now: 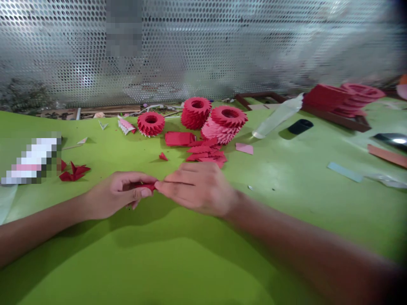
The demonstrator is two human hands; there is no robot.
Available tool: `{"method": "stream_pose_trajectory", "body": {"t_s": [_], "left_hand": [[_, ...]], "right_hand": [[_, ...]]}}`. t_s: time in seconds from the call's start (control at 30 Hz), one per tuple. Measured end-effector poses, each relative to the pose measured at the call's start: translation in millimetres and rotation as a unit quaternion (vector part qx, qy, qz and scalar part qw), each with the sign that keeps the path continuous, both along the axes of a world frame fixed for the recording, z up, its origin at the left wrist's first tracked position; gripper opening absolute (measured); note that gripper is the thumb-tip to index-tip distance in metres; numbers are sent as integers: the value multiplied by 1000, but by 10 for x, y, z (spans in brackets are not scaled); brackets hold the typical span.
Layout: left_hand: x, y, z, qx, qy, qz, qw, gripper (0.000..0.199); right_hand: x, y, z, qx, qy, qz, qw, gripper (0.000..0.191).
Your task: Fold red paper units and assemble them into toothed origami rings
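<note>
Over the green tabletop, 1 folded red paper piece sits between the left hand and the right hand, its long axis running roughly side to side, from the left fingers across to the right fingertips. Both hands touch it, so neither is nearer: the left grip is nearly closed, thumb on the near side and fingers on the far side, while the right grip is pinched tight at the piece's right end. Off to the left lies a cluster of dark red folded paper, too overlapped to count; to the right are 1 pale blue strip and 1 orange strip. Just beyond the hands come 1 small red folded triangle, 1 heap of red folded pieces whose number I cannot tell, 1 pink paper scrap and 1 stack of red paper rectangles. Farther on stand 3 spiky paper rings, 1 low red ring and 2 taller stacks, 1 red and 1 red over pink, with 1 black cylinder and 1 translucent bottle rightward. Behind everything rises a perforated metal screen.
</note>
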State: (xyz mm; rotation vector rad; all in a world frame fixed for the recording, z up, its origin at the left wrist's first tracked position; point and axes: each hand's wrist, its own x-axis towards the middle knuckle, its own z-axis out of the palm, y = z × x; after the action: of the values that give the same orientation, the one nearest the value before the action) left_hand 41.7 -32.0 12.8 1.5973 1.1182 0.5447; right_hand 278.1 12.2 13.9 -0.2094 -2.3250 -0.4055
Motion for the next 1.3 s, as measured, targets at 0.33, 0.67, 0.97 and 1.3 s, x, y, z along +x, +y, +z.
{"method": "stream_pose_trajectory", "body": {"t_s": [0.33, 0.67, 0.97, 1.3], "left_hand": [[-14, -66, -3, 426, 149, -17, 892, 30], [-21, -49, -45, 527, 196, -40, 826, 26], [-19, -50, -55, 499, 203, -31, 842, 34], [-18, -27, -67, 524, 198, -24, 828, 37]], "right_hand": [[-12, -17, 3, -596, 11, -30, 802, 34], [-77, -70, 59, -676, -36, -53, 734, 38], [-89, -83, 64, -678, -68, -36, 731, 39], [-14, 84, -16, -526, -8, -130, 841, 35]]}}
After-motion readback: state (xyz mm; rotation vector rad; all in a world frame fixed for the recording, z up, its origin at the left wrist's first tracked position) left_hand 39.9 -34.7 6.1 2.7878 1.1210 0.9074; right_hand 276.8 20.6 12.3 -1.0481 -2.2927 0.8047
